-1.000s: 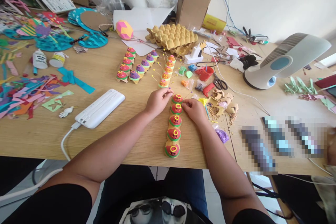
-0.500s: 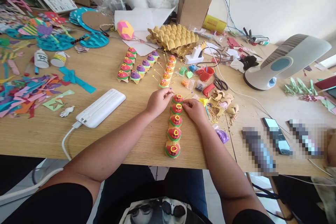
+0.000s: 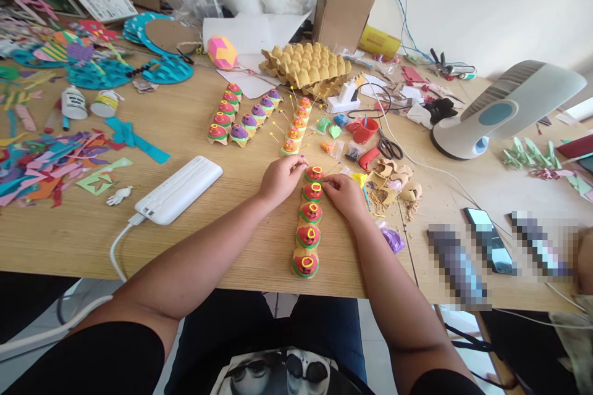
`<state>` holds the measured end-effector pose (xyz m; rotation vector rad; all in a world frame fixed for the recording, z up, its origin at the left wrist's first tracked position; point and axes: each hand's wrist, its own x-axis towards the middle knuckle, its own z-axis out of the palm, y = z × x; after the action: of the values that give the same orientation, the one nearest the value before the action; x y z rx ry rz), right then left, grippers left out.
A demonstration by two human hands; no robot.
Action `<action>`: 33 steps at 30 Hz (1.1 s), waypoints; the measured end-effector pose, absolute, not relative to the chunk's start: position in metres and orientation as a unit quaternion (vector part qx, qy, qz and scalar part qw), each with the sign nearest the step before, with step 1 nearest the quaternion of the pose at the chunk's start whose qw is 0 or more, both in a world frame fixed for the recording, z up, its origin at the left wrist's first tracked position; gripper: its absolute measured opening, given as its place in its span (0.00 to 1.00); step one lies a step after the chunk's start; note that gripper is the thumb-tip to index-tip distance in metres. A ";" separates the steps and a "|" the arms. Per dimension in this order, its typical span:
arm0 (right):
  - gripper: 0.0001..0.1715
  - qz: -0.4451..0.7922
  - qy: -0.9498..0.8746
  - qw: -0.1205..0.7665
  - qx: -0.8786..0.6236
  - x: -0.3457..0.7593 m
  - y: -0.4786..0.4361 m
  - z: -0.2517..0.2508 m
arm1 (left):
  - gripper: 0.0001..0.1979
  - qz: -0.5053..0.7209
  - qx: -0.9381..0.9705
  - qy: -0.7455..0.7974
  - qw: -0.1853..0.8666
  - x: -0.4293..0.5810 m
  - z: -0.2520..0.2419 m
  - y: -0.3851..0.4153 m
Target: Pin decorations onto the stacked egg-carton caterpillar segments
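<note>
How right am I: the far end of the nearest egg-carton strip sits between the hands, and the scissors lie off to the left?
Only the side is wrong: the head view shows the scissors off to the right. The egg-carton strip is as you say.

"How does the left arm (image 3: pixel 204 253) lie?"

"It slants from the near left toward the far right, forearm bare, a crease at the elbow (image 3: pixel 164 315), the wrist (image 3: pixel 265 199) nearly straight."

"And the right arm (image 3: pixel 384 268)?"

"That one comes from the near right, leaning far and to the left, bare as well."

"Where is the left hand (image 3: pixel 281 178)?"

"Slightly farther than its partner, its fingertips (image 3: pixel 301 165) bunched together and pointing right."

"Does the right hand (image 3: pixel 345 194) match?"

"Roughly. Its fingers curl in, tips facing left. The two hands are near each other, yet apart."

"Is either pinching anything?"

"Too small to tell."
</note>
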<state>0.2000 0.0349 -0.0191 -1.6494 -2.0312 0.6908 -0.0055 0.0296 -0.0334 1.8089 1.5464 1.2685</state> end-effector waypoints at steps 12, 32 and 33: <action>0.12 0.245 -0.736 0.212 -0.594 0.200 0.034 -0.018 | 0.08 0.454 0.657 0.560 0.220 -0.005 -0.033 0.029; 0.13 0.250 -0.736 0.208 -0.594 0.200 0.034 -0.017 | 0.08 0.455 0.655 0.559 0.228 -0.004 -0.033 0.029; 0.13 0.249 -0.736 0.209 -0.593 0.200 0.034 -0.017 | 0.08 0.456 0.654 0.559 0.228 -0.004 -0.034 0.029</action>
<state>0.2003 0.0338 -0.0168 -1.6508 -2.0490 0.6934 -0.0045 0.0293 -0.0335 1.8021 1.5404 1.2548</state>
